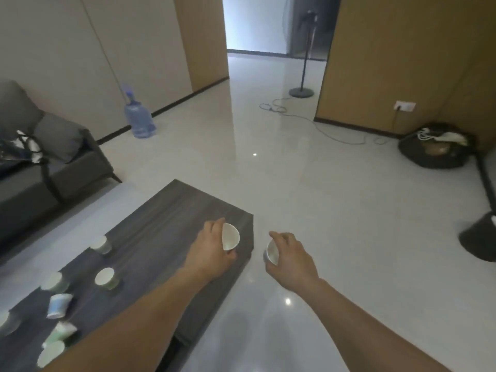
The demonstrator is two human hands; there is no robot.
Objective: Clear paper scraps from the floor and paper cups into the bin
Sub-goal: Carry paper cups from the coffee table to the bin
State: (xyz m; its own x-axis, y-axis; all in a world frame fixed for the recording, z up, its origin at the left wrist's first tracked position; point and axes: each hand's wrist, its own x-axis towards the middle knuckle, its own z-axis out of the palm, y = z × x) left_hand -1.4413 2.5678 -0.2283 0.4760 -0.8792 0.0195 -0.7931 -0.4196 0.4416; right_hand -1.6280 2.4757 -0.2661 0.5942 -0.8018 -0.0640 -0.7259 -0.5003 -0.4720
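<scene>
- Your left hand grips the left cup, fingers curled round its wall. The cup is tipped, its white mouth turned to the right. It hangs over the table's far right corner.
- Your right hand holds the right cup from above, fingers wrapped over it, with the mouth turned left. It hangs over the floor, just off the table's right edge.
- The two held cups are near each other but do not touch.
- Both your forearms reach in from the bottom of the view, the left one crossing over the table's near end.
- Seven loose cups sit on the near left part of the table, white with pale green or blue sides. Some stand with the mouth up, and at least one near the bottom lies tipped over. The frame is too blurred to tell for the rest.
- A grey sofa stands to the left of the table, with a dark bag on its seat.
- A blue water bottle stands by the wall, well beyond the table's far left side.
- A fan stand stands far beyond the table by the doorway. A cable trails from near it across the floor towards a socket.
- A black sack with white stuff on top sits against the wall below that socket, well to the table's far right.
- A dark shape shows at the right edge, well apart from the table. You cannot tell what it is.
</scene>
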